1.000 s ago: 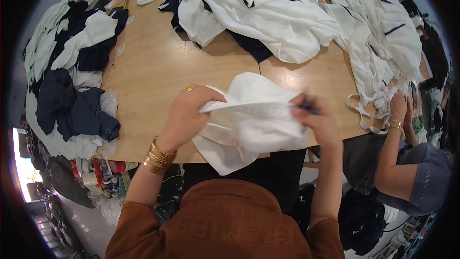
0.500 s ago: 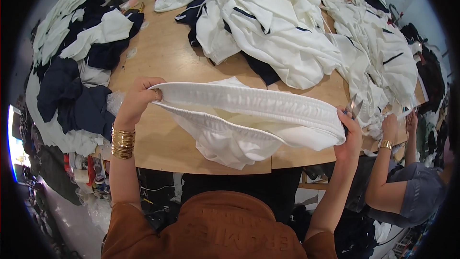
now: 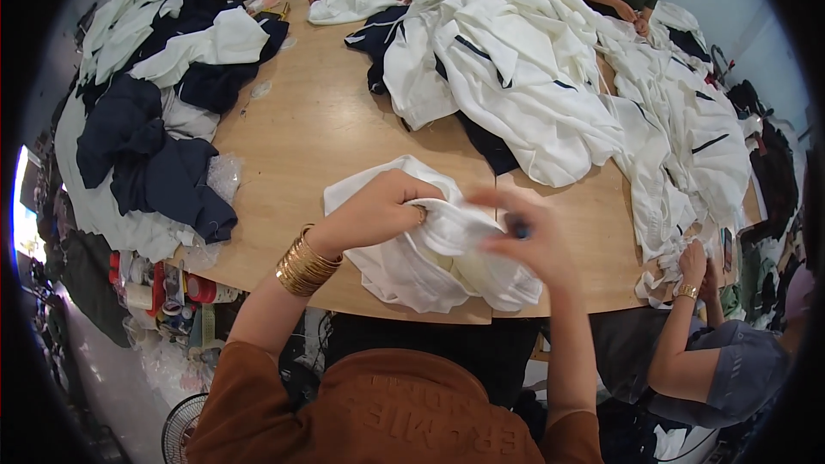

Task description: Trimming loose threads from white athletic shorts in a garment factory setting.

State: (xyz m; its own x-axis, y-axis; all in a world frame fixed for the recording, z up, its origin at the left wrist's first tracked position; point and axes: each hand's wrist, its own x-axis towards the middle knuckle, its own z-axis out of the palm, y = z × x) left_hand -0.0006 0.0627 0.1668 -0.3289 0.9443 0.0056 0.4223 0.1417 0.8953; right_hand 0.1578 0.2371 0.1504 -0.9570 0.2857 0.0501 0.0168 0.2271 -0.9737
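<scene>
A white garment [image 3: 387, 279] with a gathered elastic waistband lies bunched at the table's near edge in front of me. My left hand [image 3: 391, 206], bangles stacked at its wrist, is closed on the waistband and holds it up off the table. Close on the right, my right hand [image 3: 528, 236] is smeared by motion over the garment's upper edge. In its fingers is a small dark object, the handle of thread snips [image 3: 518, 227]; the blades do not show clearly now.
On the wooden table [image 3: 301, 129] lie a large white garment heap [image 3: 516, 77] and a navy and white pile [image 3: 129, 137] at left. Co-workers handle cloth at the far side and on the right [image 3: 687, 279]. A fan [image 3: 182, 430] stands on the floor, lower left.
The waistband was stretched wide between both hands; now it is gathered up. My left hand moved right and my right hand moved left, bringing them close together. My view has shifted slightly.
</scene>
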